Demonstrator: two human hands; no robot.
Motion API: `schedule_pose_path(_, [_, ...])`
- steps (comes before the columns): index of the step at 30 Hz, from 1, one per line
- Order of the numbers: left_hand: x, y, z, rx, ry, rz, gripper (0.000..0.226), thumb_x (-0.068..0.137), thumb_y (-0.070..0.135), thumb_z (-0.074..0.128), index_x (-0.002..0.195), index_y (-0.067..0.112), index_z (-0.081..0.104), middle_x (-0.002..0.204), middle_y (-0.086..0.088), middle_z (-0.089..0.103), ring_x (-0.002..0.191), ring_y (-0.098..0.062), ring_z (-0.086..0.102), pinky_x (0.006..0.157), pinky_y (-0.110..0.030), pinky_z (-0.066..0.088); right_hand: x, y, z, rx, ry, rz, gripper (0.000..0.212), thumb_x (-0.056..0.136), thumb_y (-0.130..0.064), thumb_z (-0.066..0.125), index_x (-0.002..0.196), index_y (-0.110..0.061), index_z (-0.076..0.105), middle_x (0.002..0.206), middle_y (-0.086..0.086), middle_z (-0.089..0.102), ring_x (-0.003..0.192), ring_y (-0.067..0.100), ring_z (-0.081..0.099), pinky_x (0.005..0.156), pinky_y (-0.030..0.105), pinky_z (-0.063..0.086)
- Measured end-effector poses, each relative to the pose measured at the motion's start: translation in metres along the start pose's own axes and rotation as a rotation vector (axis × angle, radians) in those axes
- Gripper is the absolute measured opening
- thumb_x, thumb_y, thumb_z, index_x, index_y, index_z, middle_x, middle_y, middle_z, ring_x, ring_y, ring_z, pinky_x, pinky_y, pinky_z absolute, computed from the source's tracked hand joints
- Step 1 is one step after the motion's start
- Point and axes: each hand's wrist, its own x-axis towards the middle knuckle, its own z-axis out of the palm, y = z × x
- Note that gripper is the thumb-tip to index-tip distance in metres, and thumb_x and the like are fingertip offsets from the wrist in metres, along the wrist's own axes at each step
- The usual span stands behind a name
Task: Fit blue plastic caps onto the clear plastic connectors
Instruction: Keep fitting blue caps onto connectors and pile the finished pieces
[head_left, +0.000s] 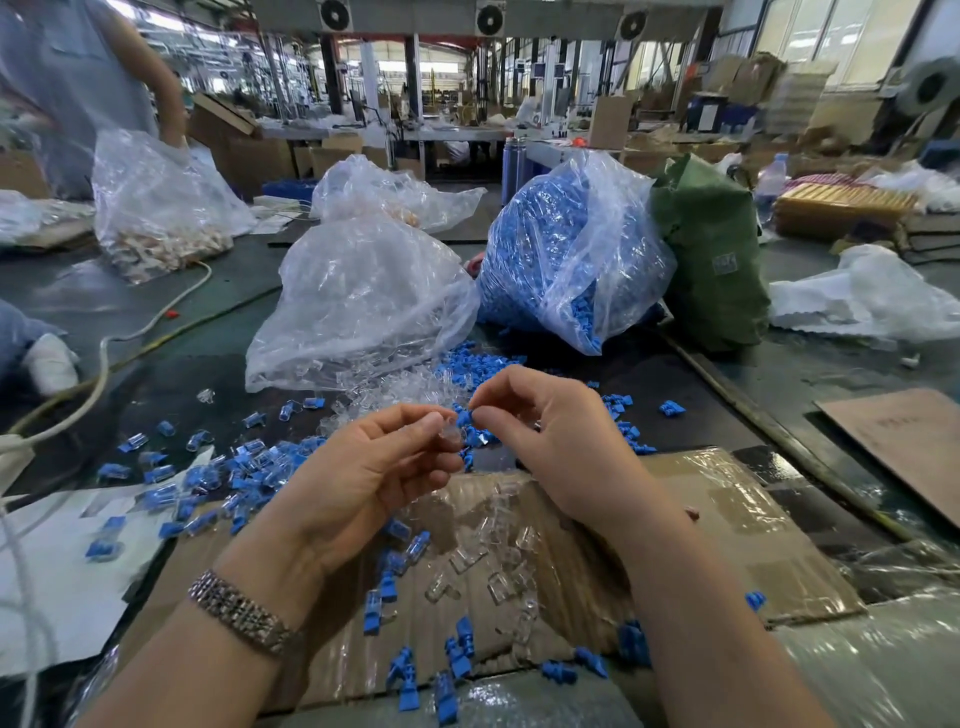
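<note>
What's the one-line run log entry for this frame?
left hand: pinches clear plastic connector | right hand: pinches blue plastic cap | parts meeting, seating unclear

Two big bags block the far side: the clear bag (358, 301) to the left and the bag of blue caps (561, 260) beside it on the right. Loose blue caps (218, 478) clutter the near left. A bare strip of dark worktop (727, 415) lies open on the right, before the cardboard sheet (904, 441).
</note>
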Motion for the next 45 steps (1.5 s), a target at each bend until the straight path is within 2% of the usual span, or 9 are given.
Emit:
schedule_pose_path(5, [-0.002, -0.001, 0.004, 0.087, -0.036, -0.008, 0.026, 0.087, 0.018, 0.064, 0.106, 0.0, 0.067, 0.081, -0.014, 0.071, 0.063, -0.016, 0.066, 0.058, -0.022, 0.057, -0.004, -0.002, 0.002, -0.095, -0.027, -0.072, 0.004, 0.095, -0.018, 0.069, 0.094, -0.021, 0.071, 0.084, -0.011, 0.069, 0.084, 0.006, 0.064, 0.08, 0.024, 0.051])
schedule_pose_path(11, [-0.004, 0.002, 0.002, 0.261, -0.064, 0.084, 0.034, 0.081, 0.018, 0.073, 0.111, 0.003, 0.067, 0.099, -0.02, 0.075, 0.084, -0.029, 0.075, 0.071, -0.026, 0.059, -0.005, -0.006, 0.001, -0.189, -0.009, -0.154, 0.004, 0.095, -0.015, 0.067, 0.095, -0.018, 0.07, 0.088, -0.006, 0.068, 0.086, 0.014, 0.061, 0.081, 0.041, 0.051])
schedule_pose_path(22, [-0.006, -0.001, 0.004, 0.376, 0.006, 0.207, 0.026, 0.08, 0.017, 0.071, 0.103, 0.006, 0.077, 0.098, -0.016, 0.077, 0.084, -0.027, 0.075, 0.071, -0.023, 0.058, -0.006, -0.008, 0.003, -0.383, -0.001, -0.242, 0.005, 0.097, -0.019, 0.065, 0.097, -0.017, 0.069, 0.091, -0.006, 0.065, 0.089, 0.016, 0.054, 0.081, 0.04, 0.047])
schedule_pose_path(26, [-0.006, 0.0, 0.003, 0.344, 0.01, 0.217, 0.022, 0.08, 0.02, 0.072, 0.099, 0.012, 0.079, 0.099, -0.014, 0.078, 0.086, -0.026, 0.076, 0.074, -0.024, 0.059, -0.008, -0.008, -0.006, -0.219, 0.065, -0.1, 0.011, 0.098, -0.031, 0.063, 0.107, -0.024, 0.067, 0.09, -0.013, 0.065, 0.084, 0.006, 0.061, 0.078, 0.029, 0.051])
schedule_pose_path(28, [-0.006, 0.001, 0.003, 0.302, 0.012, 0.218, 0.021, 0.077, 0.02, 0.074, 0.096, 0.014, 0.08, 0.1, -0.015, 0.078, 0.085, -0.026, 0.076, 0.076, -0.028, 0.061, -0.008, -0.004, -0.013, -0.385, 0.066, 0.06, 0.017, 0.099, -0.039, 0.06, 0.109, -0.026, 0.062, 0.099, -0.011, 0.063, 0.094, 0.01, 0.06, 0.083, 0.032, 0.049])
schedule_pose_path(32, [-0.005, 0.001, 0.002, 0.278, 0.019, 0.223, 0.021, 0.077, 0.017, 0.073, 0.096, 0.011, 0.079, 0.101, -0.017, 0.077, 0.085, -0.027, 0.075, 0.08, -0.033, 0.063, -0.014, 0.006, -0.019, -0.831, -0.269, 0.552, 0.057, 0.09, -0.063, 0.061, 0.121, -0.017, 0.054, 0.128, 0.009, 0.052, 0.125, 0.031, 0.044, 0.102, 0.049, 0.041])
schedule_pose_path(36, [-0.005, 0.001, 0.0, 0.273, 0.025, 0.218, 0.023, 0.076, 0.018, 0.073, 0.097, 0.01, 0.078, 0.102, -0.018, 0.077, 0.086, -0.028, 0.075, 0.078, -0.032, 0.063, -0.016, 0.005, -0.016, -0.877, -0.327, 0.571, 0.035, 0.094, -0.046, 0.063, 0.088, -0.019, 0.042, 0.11, 0.012, 0.051, 0.121, 0.034, 0.044, 0.088, 0.042, 0.043])
schedule_pose_path(39, [-0.005, 0.001, -0.001, 0.255, 0.016, 0.227, 0.025, 0.075, 0.02, 0.074, 0.098, 0.011, 0.078, 0.103, -0.018, 0.076, 0.086, -0.028, 0.075, 0.077, -0.031, 0.062, -0.015, 0.001, -0.015, -0.88, -0.327, 0.569, 0.044, 0.092, -0.043, 0.063, 0.075, -0.017, 0.033, 0.097, 0.01, 0.042, 0.107, 0.033, 0.044, 0.082, 0.041, 0.043])
schedule_pose_path(45, [-0.005, 0.003, -0.002, 0.197, 0.037, 0.257, 0.019, 0.078, 0.017, 0.071, 0.095, 0.016, 0.081, 0.103, -0.018, 0.076, 0.085, -0.027, 0.075, 0.074, -0.03, 0.062, -0.014, 0.003, -0.014, -0.778, -0.348, 0.523, 0.034, 0.094, -0.027, 0.059, 0.07, -0.018, 0.038, 0.083, 0.004, 0.051, 0.078, 0.024, 0.05, 0.065, 0.032, 0.041])
